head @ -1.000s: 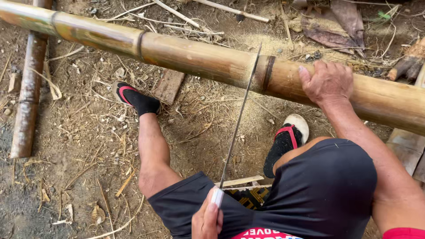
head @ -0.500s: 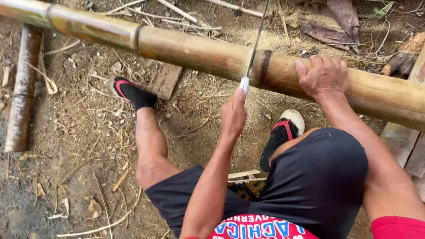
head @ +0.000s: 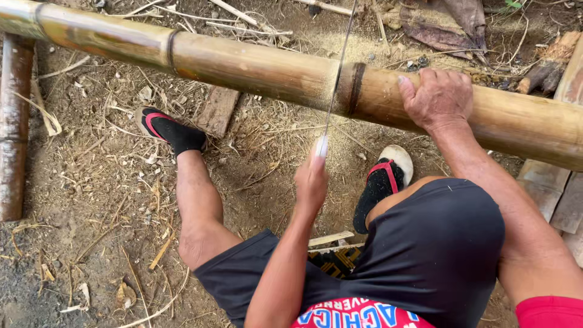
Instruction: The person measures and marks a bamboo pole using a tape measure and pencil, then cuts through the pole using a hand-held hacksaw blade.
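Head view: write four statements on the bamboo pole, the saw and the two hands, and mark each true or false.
1. The right hand rests on top of the bamboo pole. True.
2. The left hand holds the saw by its handle end. True.
3. The saw blade meets the pole far from any node ring. False: it crosses the pole right beside a dark node ring.
4. The pole lies flat on the ground between the feet. False: it spans above the ground, ahead of the black shoes.
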